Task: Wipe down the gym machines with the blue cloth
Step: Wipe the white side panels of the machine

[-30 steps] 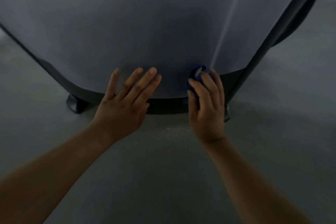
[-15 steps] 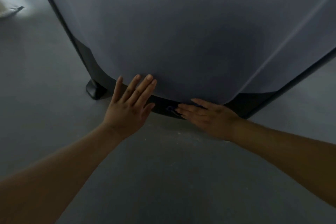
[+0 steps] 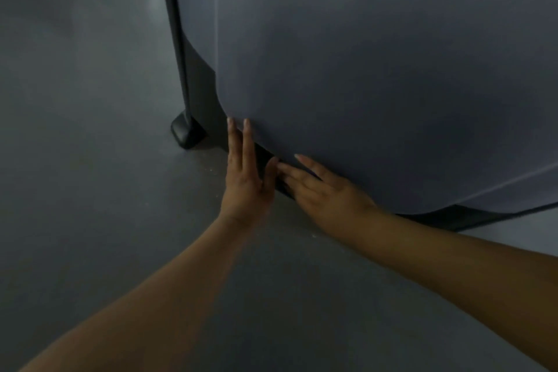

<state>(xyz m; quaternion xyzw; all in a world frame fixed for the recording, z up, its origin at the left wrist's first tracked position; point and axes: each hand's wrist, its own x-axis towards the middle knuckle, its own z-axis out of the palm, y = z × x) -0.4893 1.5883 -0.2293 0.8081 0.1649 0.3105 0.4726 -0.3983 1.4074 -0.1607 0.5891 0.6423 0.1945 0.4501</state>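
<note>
The gym machine (image 3: 377, 69) stands upright as a broad, smooth grey panel, edged along its curved lower rim by a black base strip (image 3: 471, 217) and on its left by a black post (image 3: 178, 39) ending in a foot (image 3: 185, 133) on the floor (image 3: 90, 175).

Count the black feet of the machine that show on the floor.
1: a black foot under the machine's corner post, left of the left hand. Others may be hidden behind the machine or out of frame.
</note>
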